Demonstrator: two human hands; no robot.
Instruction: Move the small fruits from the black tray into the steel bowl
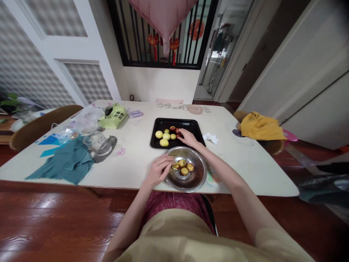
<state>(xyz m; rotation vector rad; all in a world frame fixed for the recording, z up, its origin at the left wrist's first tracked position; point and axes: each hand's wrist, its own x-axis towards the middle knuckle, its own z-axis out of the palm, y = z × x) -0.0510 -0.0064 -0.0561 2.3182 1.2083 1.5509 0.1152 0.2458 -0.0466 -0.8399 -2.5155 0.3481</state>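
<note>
My left hand (160,168) is at the left rim of a shiny metal bowl (200,178), thumb and fingers closing around a mottled yellow fruit (175,166) inside it. Several more round fruits, yellow with brown patches (184,171), lie in the bowl. Beyond it is a black rectangular tray (189,123) holding pale yellow-green round fruits (164,142) and smaller dark red ones (172,128). My right hand (188,138) reaches over the tray's right side, its fingers curled down on a dark red fruit (178,135), which they partly cover.
On the table's left are a teal cloth (65,160), a clear plastic cup (96,142), a green paper bag (114,115) and crumpled clear plastic (85,118). White tissue (211,138) lies right of the tray. A yellow cloth (260,126) drapes over a chair at right.
</note>
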